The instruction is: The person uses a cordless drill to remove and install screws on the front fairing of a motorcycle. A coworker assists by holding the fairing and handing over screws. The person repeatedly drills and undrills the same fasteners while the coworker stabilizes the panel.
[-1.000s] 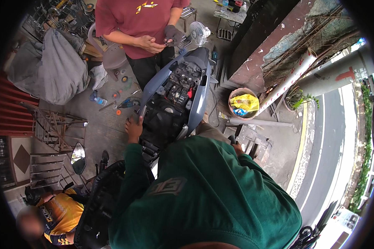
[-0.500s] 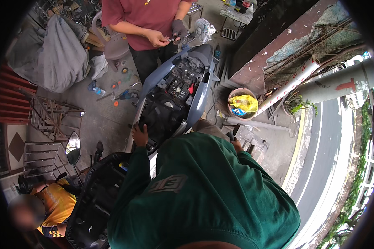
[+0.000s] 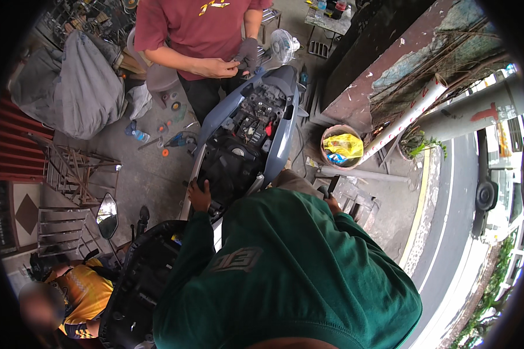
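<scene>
Before me stands a motorcycle (image 3: 278,152) with its seat off, grey-blue side panels around exposed wiring and a black compartment. My left hand (image 3: 201,198) rests on the left rim of this compartment (image 3: 232,166), fingers apart, gripping nothing. To the right of my body, my right hand (image 3: 333,205) is closed around a dark-handled tool (image 3: 332,187); its kind cannot be made out, as my green sleeve and torso hide part of it. Across the motorcycle, a person in a maroon shirt (image 3: 201,26) holds something small between a bare hand and a grey-gloved hand (image 3: 247,52).
At lower left are a black upturned seat or tray (image 3: 137,291), a mirror (image 3: 107,216) and a person in yellow (image 3: 84,294). A bucket with a yellow bag (image 3: 342,145) stands right, near a slanted white pipe (image 3: 404,119). Tools and a bottle (image 3: 138,134) lie on the floor.
My view has shifted slightly. The maroon-shirted person's hands have moved closer together. A vehicle has appeared on the road at right. My hands stay in nearly the same places.
</scene>
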The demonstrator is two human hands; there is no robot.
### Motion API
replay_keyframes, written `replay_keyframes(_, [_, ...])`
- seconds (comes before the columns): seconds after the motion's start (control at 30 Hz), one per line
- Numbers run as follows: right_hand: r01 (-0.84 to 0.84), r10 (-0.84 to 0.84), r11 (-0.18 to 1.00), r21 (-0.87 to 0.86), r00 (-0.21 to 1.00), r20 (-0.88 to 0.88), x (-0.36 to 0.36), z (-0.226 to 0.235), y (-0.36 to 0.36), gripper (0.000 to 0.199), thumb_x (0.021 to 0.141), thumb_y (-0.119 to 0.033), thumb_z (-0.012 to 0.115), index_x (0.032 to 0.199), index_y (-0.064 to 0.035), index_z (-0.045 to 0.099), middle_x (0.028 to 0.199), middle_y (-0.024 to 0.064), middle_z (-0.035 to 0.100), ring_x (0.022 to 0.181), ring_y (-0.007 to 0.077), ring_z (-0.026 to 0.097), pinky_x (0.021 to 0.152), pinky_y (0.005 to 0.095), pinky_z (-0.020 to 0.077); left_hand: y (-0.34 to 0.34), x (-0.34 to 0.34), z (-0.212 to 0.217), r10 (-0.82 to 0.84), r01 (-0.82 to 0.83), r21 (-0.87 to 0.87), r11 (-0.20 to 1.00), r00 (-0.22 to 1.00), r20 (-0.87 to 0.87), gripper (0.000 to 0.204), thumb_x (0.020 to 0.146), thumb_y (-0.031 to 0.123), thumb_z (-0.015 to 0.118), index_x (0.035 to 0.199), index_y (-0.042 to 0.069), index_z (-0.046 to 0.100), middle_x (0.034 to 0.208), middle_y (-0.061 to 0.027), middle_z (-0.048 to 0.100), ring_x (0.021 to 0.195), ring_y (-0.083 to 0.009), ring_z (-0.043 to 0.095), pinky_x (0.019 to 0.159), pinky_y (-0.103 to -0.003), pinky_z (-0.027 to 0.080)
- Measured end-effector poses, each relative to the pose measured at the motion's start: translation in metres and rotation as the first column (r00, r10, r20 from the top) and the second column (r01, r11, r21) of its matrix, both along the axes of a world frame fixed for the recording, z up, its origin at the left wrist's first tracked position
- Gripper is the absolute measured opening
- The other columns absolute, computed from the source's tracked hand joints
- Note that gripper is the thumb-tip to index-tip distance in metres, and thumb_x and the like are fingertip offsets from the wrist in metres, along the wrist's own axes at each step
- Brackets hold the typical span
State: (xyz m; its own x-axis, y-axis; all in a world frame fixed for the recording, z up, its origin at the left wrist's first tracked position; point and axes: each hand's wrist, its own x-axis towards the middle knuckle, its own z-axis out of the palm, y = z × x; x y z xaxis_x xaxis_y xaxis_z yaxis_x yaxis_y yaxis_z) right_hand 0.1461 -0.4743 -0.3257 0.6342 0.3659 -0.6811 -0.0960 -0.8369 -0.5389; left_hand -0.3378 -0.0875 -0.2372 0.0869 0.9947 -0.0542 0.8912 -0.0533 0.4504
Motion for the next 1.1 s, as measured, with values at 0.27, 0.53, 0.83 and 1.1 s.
replay_keyframes(0.27, [-0.047,0.048,0.999,-0.020,0.997,0.059,-0.011,-0.015,-0.003,0.071,0.083,-0.032,0.074,0.146,-0.0023,0.060,0.124,0.0295,0.074,0.118,0.0421,0.073,0.099,0.0479,0.0558,0.004,-0.003,-0.001,-0.025,0.023,-0.070,0.997,0.999,-0.020,0.079,0.105,0.072,0.048,0.156,0.011,0.050,0.153,-0.0248,0.049,0.140,-0.0484,0.048,0.109,-0.068,0.040])
replay_keyframes(0.53, [-0.045,0.052,0.997,-0.067,0.994,0.098,-0.026,-0.007,0.003,0.075,0.083,-0.036,0.077,0.145,-0.0002,0.057,0.130,0.0327,0.071,0.126,0.0472,0.067,0.104,0.0503,0.0538,0.015,-0.012,-0.012,-0.126,0.127,0.060,0.990,0.992,-0.016,0.080,0.103,0.069,0.055,0.152,0.005,0.054,0.140,-0.0308,0.055,0.129,-0.0505,0.054,0.107,-0.061,0.044])
replay_keyframes(0.83, [-0.018,0.026,0.980,-0.197,0.999,0.041,-0.027,0.006,0.013,0.088,0.084,-0.039,0.076,0.159,-0.0011,0.047,0.139,0.0330,0.067,0.132,0.0458,0.064,0.107,0.0484,0.0523,0.019,-0.012,0.003,-0.081,0.074,-0.118,0.990,0.995,-0.058,0.080,0.102,0.069,0.056,0.151,0.006,0.056,0.143,-0.0309,0.055,0.131,-0.0519,0.054,0.110,-0.058,0.044])
replay_keyframes(1.1, [0.045,-0.046,0.975,-0.218,0.999,0.001,-0.003,-0.006,0.030,0.094,0.078,-0.041,0.076,0.159,-0.0037,0.045,0.137,0.0350,0.067,0.130,0.0477,0.065,0.110,0.0505,0.0523,-0.005,0.001,0.036,-0.035,-0.058,-0.233,0.971,0.926,-0.376,0.081,0.102,0.067,0.055,0.157,0.008,0.048,0.158,-0.0244,0.047,0.143,-0.0480,0.047,0.114,-0.069,0.035])
